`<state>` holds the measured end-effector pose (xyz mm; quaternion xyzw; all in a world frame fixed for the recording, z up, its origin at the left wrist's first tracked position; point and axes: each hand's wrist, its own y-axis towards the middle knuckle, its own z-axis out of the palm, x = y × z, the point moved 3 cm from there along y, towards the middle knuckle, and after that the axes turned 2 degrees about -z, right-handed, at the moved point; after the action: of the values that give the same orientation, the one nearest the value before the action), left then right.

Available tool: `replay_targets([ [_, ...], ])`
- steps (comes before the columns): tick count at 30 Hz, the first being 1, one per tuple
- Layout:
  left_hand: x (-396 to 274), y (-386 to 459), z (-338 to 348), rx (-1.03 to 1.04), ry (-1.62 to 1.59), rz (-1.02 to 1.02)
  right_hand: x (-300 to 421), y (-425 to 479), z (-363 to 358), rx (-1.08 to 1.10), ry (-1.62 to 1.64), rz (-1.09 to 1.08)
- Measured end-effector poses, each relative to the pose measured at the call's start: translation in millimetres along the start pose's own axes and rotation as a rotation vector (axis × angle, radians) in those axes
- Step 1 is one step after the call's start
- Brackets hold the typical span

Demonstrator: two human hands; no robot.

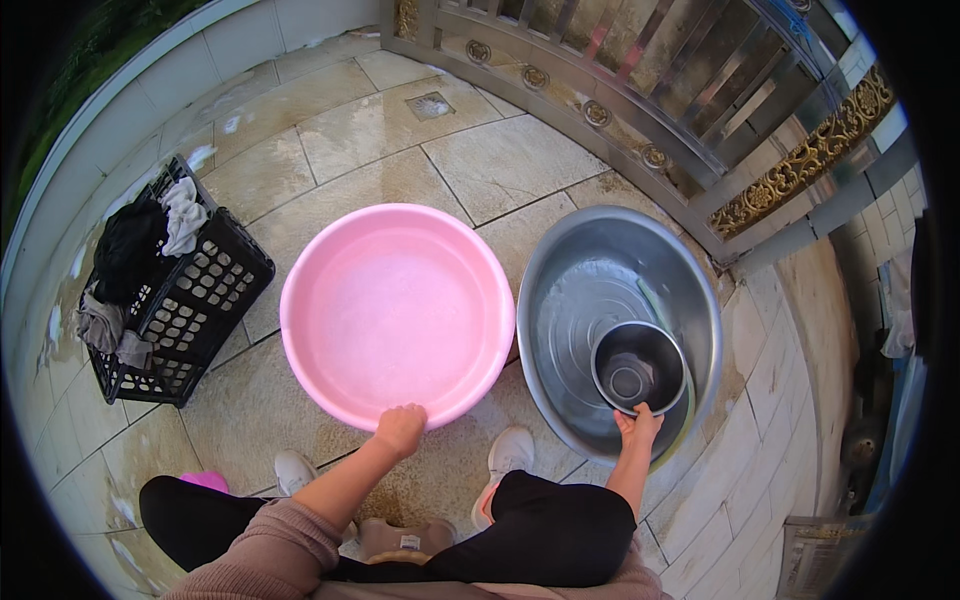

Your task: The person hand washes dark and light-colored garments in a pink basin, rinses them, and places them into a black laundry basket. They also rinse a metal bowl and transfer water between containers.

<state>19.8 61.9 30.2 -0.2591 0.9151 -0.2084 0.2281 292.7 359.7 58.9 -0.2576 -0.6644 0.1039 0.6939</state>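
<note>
A round pink plastic basin [394, 315] stands on the tiles before me, and my left hand [403, 430] grips its near rim. To its right is a large grey metal tub [581, 292] with water in it. My right hand [640, 427] holds a small metal pot [637, 367] by the rim, inside the near part of the tub. The pot's dark inside faces up; whether it touches the water I cannot tell. A pale green hose [690, 409] runs along the tub's right inner wall and over its near edge.
At the left, a black plastic laundry basket [199, 300] holds dark clothes [127, 247], a white cloth [182, 216] and greyish cloth [101, 321]. A metal gate [570, 97] borders the far right. A floor drain [430, 106] lies beyond the basin. A pink object [205, 481] is near my left knee.
</note>
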Motion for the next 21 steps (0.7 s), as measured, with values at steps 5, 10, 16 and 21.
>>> replay_targets([
  [5,2.5,-4.9,3.0,-0.009,0.027,-0.045,-28.1,37.7,-24.6,0.032,0.015,0.168],
  [10,6.1,-18.9,4.9,-0.03,0.046,-0.039,-43.0,62.3,-43.0,0.063,-0.002,0.23],
  [16,9.0,-39.6,24.0,-0.049,0.055,-0.056,-6.9,28.9,-27.5,-0.115,-0.684,0.092],
  [21,11.7,-56.5,45.9,-0.015,-0.027,-0.075,29.1,11.6,14.9,0.028,-0.976,-0.303],
])
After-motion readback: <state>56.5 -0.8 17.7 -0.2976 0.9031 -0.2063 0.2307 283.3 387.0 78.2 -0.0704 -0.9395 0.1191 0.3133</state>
